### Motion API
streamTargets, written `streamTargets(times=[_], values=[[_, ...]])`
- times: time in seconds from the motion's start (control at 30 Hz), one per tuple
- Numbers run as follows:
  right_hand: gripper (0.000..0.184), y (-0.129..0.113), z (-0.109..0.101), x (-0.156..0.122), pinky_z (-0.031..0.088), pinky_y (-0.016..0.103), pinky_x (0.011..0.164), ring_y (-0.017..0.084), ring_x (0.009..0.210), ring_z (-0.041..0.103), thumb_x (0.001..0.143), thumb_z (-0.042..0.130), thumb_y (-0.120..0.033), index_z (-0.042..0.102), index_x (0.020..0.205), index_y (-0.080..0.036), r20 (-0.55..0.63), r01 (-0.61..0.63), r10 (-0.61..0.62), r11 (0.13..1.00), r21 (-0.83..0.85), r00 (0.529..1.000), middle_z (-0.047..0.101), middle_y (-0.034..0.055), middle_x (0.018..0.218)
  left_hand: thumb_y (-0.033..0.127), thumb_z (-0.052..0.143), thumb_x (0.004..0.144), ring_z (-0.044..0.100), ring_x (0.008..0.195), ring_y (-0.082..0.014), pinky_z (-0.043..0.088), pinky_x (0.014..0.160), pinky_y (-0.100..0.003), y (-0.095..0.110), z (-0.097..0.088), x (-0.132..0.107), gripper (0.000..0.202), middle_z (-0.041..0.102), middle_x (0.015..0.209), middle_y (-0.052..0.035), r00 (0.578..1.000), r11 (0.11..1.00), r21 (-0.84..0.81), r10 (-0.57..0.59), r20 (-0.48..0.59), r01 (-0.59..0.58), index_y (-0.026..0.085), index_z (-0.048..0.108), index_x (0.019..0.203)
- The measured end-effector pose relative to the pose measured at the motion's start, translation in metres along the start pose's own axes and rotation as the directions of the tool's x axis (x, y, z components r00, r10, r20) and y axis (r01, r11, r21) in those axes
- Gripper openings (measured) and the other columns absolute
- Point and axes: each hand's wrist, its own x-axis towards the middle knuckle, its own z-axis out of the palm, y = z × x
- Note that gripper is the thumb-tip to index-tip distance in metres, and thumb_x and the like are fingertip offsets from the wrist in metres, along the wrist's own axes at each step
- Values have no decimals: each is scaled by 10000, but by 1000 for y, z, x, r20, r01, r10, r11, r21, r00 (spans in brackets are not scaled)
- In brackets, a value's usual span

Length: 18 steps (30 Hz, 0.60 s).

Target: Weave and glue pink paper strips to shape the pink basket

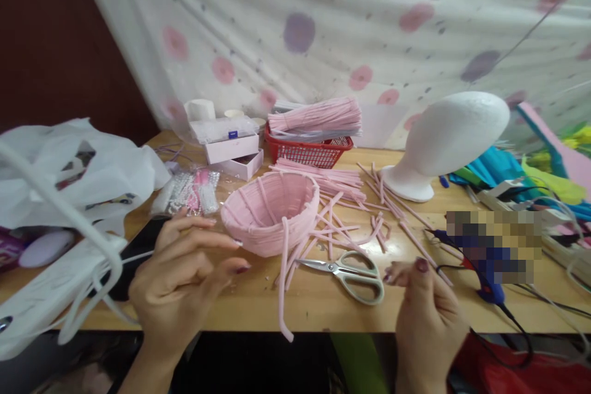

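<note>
The left hand [182, 277] is held wide, with a woven pink basket [272, 215] seen just beyond it; whether anything is gripped by the curled right hand [429, 314] cannot be told.

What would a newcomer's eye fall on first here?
Probably the large white head form on the right of the table. Next, the pink woven bowl near the middle, with a strip trailing from its near side. Scissors lie near it, between the left hand and right hand.
</note>
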Motion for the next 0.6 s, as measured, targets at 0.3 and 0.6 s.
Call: streamTargets(times=[0.3,0.6], values=[[550,13,-35,14,419,292,595,145,524,536,1013,601,-540,598,583,-198,-42,128,-147,945,-301,988,515,-16,502,219,667,907,692,1159,-268,445,1143,-546,-16,17,14,374,765,1195,-33,918,977,162,63,390,-136,298,674,1272],[356,34,-23,30,594,456,932,269,1077,708,924,514,-133,688,1225,-210,832,672,-225,707,-218,507,738,105,1175,91,592,975,720,699,-147,552,684,-275,6,35,6,141,775,815,-4,896,932,139,269,352,-334,160,690,1051]])
